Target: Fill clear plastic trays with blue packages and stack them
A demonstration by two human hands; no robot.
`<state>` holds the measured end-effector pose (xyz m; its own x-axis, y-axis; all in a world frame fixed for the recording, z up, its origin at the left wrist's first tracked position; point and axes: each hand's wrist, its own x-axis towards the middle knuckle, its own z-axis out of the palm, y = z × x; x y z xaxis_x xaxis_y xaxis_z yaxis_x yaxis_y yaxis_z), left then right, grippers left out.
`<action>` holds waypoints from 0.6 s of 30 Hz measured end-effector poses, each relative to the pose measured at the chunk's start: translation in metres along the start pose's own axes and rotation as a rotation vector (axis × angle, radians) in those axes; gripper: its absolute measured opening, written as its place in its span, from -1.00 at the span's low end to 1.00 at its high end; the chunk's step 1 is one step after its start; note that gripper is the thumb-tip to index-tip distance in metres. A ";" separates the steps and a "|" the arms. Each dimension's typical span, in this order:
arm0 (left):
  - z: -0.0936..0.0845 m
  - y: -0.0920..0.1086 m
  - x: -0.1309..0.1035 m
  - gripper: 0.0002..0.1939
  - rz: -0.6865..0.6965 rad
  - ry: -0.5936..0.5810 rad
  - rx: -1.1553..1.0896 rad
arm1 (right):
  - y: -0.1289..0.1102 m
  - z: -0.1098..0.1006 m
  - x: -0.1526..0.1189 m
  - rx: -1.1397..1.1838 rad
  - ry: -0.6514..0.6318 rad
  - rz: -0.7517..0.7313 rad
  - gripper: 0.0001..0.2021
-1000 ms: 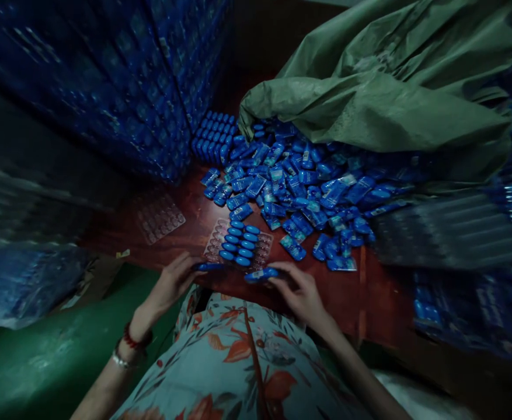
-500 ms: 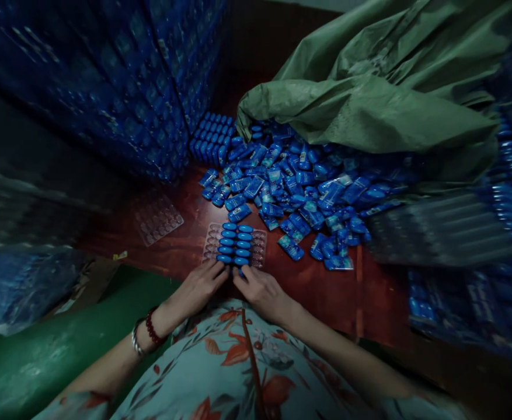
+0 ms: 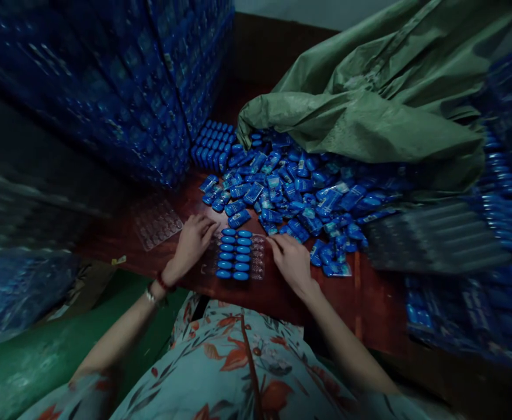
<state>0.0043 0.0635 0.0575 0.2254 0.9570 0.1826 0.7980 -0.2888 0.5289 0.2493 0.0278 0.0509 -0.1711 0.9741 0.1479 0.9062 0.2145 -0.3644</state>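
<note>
A clear plastic blister tray (image 3: 258,259) lies on the dark red tabletop, with two columns of glossy blue oval packs (image 3: 234,256) standing in its middle. Its outer pockets on the right hold nothing. At the tray's far left corner is my left hand (image 3: 193,240), fingers bent and pinched at the edge, covering much of that side. My right hand (image 3: 291,256) is at the far right corner, thumb and fingertips closed on the rim. Just beyond the tray spreads a heap of loose blue packets (image 3: 297,192) with printed wrappers.
Another clear tray (image 3: 157,223) lies to the left. Neat rows of blue packs (image 3: 212,146) stand behind the heap, under a tall wrapped stack (image 3: 119,87). A green sack (image 3: 361,116) drapes over the back right. Stacked grey trays (image 3: 439,236) sit at the right.
Both hands have left the near edge of the blue packs and moved apart and forward, to the tray's far corners. The near ends of the two columns are now uncovered.
</note>
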 end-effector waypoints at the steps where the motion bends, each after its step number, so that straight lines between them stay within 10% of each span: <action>1: 0.004 -0.001 0.018 -0.62 -0.034 -0.062 0.052 | 0.004 0.002 0.012 -0.074 -0.016 0.075 -0.75; 8: 0.026 0.011 0.078 -0.59 -0.159 -0.542 0.260 | -0.004 0.012 0.058 -0.305 -0.226 0.241 -0.70; 18: 0.046 -0.022 0.058 -0.74 0.047 -0.339 -0.105 | -0.009 0.012 0.056 -0.326 -0.286 0.106 -0.75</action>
<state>0.0255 0.1263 0.0184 0.4470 0.8920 -0.0676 0.7248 -0.3169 0.6117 0.2273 0.0816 0.0515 -0.1288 0.9800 -0.1518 0.9913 0.1229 -0.0480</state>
